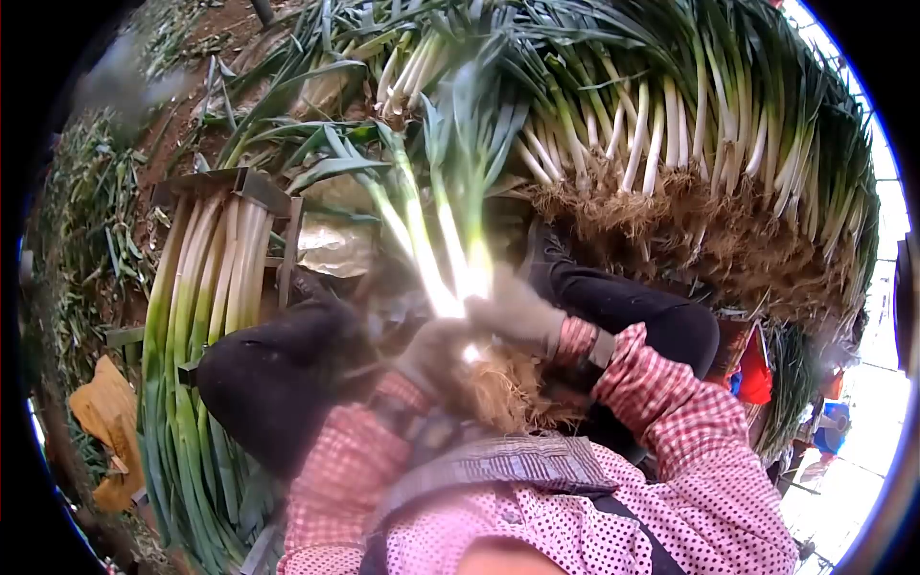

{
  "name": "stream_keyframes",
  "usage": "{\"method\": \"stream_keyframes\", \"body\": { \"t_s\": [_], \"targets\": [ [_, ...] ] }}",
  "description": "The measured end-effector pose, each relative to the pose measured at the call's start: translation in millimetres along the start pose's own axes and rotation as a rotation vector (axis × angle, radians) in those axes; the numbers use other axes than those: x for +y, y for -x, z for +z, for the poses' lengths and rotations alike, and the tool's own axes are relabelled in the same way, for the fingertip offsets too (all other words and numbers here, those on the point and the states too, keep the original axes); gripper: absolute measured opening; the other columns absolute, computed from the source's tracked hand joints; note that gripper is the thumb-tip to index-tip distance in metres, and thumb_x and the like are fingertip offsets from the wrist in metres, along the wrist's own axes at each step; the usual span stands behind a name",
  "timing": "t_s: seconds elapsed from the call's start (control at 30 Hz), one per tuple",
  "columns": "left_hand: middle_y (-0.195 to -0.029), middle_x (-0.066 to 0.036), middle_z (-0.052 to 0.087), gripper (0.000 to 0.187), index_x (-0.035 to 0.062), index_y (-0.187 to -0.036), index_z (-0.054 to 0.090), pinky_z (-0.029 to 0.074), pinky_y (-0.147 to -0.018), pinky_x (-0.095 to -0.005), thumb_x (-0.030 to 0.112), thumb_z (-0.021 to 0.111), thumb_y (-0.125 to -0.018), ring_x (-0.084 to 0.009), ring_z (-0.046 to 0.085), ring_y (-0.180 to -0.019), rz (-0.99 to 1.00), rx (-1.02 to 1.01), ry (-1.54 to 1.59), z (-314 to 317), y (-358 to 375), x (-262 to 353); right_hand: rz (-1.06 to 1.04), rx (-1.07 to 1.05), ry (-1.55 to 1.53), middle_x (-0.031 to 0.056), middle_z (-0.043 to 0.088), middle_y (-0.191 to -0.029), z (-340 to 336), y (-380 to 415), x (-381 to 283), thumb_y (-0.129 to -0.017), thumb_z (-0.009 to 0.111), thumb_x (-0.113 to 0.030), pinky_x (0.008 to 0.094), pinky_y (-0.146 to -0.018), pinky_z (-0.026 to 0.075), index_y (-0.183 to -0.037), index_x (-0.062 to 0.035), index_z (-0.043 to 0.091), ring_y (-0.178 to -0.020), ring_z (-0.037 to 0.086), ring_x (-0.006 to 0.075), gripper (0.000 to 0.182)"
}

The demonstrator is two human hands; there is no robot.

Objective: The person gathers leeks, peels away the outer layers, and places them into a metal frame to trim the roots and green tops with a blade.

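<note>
A few green onions (447, 220) with white stalks stand between my knees, their leaves pointing away from me and their brown roots (503, 388) toward my lap. My left hand (431, 356), in a pale glove, is closed round the lower stalks just above the roots. My right hand (517, 311), gloved too and blurred, is closed on the same stalks a little higher and to the right. The exact finger positions are smeared by motion.
A large heap of green onions (661, 134) with soil-covered roots lies at the upper right. To the left, a wooden rack (264, 189) holds cleaned stalks (196, 297). Trimmed leaves (101, 192) cover the ground at far left, near a piece of brown cardboard (110, 422).
</note>
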State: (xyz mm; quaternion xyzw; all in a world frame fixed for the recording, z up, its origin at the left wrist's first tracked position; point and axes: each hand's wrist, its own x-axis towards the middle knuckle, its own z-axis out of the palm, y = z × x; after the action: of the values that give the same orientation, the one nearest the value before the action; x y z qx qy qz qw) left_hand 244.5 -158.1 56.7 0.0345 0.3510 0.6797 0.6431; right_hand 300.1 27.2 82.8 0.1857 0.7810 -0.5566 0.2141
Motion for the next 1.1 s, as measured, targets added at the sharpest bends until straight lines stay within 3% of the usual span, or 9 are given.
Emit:
{"method": "stream_keyframes", "body": {
  "t_s": [0.07, 0.23, 0.3, 0.53, 0.6, 0.77, 0.83, 1.0, 1.1],
  "targets": [
    [-0.112, -0.013, 0.065, 0.032, -0.0032, -0.12, 0.057, 0.051, -0.099, -0.0414, 0.01, 0.053, -0.091, -0.0251, 0.062, -0.11, 0.004, 0.023, -0.24, -15.9, 0.7, -9.1, -0.001, -0.021, 0.036, 0.0274, 0.04, -0.144, 20.2, 8.6, 3.9, -0.094, 0.052, -0.042, 0.0449, -0.115, 0.029, -0.144, 0.0075, 0.03, -0.13, 0.043, 0.0392, 0.073],
    [-0.116, -0.017, 0.063, 0.035, -0.0063, -0.126, 0.051, 0.054, -0.095, -0.0425, 0.016, 0.044, -0.1, -0.0263, 0.064, -0.105, 0.299, -0.249, -0.708, 14.1, 4.1, 20.9, -0.877, 0.137, 0.251, 0.0229, 0.041, -0.147, 3.1, 76.9, 5.7, -0.103, 0.047, -0.029, 0.0364, -0.111, 0.035, -0.143, 0.0051, 0.038, -0.13, 0.047, 0.0304, 0.053],
    [-0.117, -0.018, 0.062, 0.037, -0.0073, -0.127, 0.05, 0.054, -0.096, -0.0426, 0.015, 0.041, -0.1, -0.0273, 0.064, -0.106, 0.271, -0.255, -0.714, 14.4, -4.3, 15.8, -0.167, 0.18, -0.343, 0.0226, 0.049, -0.138, 21.9, 125.9, -56.9, -0.1, 0.051, -0.024, 0.0365, -0.104, 0.041, -0.138, 0.0063, 0.043, -0.122, 0.053, 0.0322, 0.049],
    [-0.12, -0.023, 0.06, 0.041, -0.0076, -0.128, 0.049, 0.052, -0.1, -0.0479, 0.01, 0.039, -0.093, -0.0323, 0.063, -0.108, 0.068, -0.151, -0.568, -2.1, -11.8, -41.1, -0.101, 0.685, 0.085, 0.0153, 0.06, -0.102, 56.9, 109.6, -13.3, -0.097, 0.058, -0.025, 0.0354, -0.085, 0.049, -0.111, 0.0023, 0.059, -0.093, 0.061, 0.026, 0.03],
    [-0.121, -0.023, 0.06, 0.043, -0.0059, -0.129, 0.047, 0.051, -0.099, -0.052, 0.027, 0.046, -0.1, -0.0349, 0.062, -0.113, -0.414, -0.324, 0.978, 16.4, -1.8, -18.5, -0.161, 0.412, 0.256, 0.0143, 0.062, -0.104, 31.4, 111.4, -27.9, -0.095, 0.062, -0.03, 0.0341, -0.085, 0.051, -0.116, 0.0013, 0.06, -0.095, 0.061, 0.0225, 0.038],
    [-0.125, -0.022, 0.06, 0.05, 0.0024, -0.131, 0.05, 0.046, -0.102, -0.0598, 0.041, 0.055, -0.099, -0.0374, 0.059, -0.116, -0.545, -0.12, 0.985, 24.6, -4.9, -20.6, 0.188, 0.179, -0.157, 0.0179, 0.066, -0.11, -13.0, 36.5, -9.1, -0.091, 0.067, -0.031, 0.0325, -0.09, 0.051, -0.13, 0.0049, 0.049, -0.101, 0.064, 0.0214, 0.056],
    [-0.124, -0.02, 0.061, 0.047, 0.003, -0.127, 0.054, 0.047, -0.1, -0.059, 0.04, 0.056, -0.098, -0.0368, 0.06, -0.115, -0.528, -0.051, 0.958, 32.4, 0.5, -11.5, 0.248, -0.115, 0.437, 0.0203, 0.064, -0.114, -31.5, -25.4, 15.8, -0.089, 0.069, -0.032, 0.0344, -0.093, 0.05, -0.135, 0.0023, 0.044, -0.105, 0.063, 0.0245, 0.063],
    [-0.125, -0.022, 0.057, 0.056, 0.0027, -0.127, 0.053, 0.05, -0.095, -0.0531, 0.045, 0.064, -0.092, -0.0354, 0.059, -0.107, -0.539, 0.467, 0.531, 35.4, 2.7, -4.4, 0.363, 0.618, 0.063, 0.0257, 0.057, -0.128, -62.7, -167.0, 107.3, -0.084, 0.071, -0.037, 0.0408, -0.101, 0.046, -0.147, -0.0096, 0.035, -0.119, 0.057, 0.0353, 0.078],
    [-0.12, -0.013, 0.063, 0.044, 0.0082, -0.117, 0.063, 0.052, -0.088, -0.0491, 0.04, 0.071, -0.088, -0.0282, 0.06, -0.106, -0.592, 0.2, 0.826, 10.9, 0.9, -20.1, 0.366, 0.717, 0.197, 0.0232, 0.063, -0.116, -83.1, -235.5, 144.0, -0.082, 0.072, -0.041, 0.0407, -0.097, 0.047, -0.138, -0.0155, 0.048, -0.112, 0.061, 0.0343, 0.066]
  ]
}}
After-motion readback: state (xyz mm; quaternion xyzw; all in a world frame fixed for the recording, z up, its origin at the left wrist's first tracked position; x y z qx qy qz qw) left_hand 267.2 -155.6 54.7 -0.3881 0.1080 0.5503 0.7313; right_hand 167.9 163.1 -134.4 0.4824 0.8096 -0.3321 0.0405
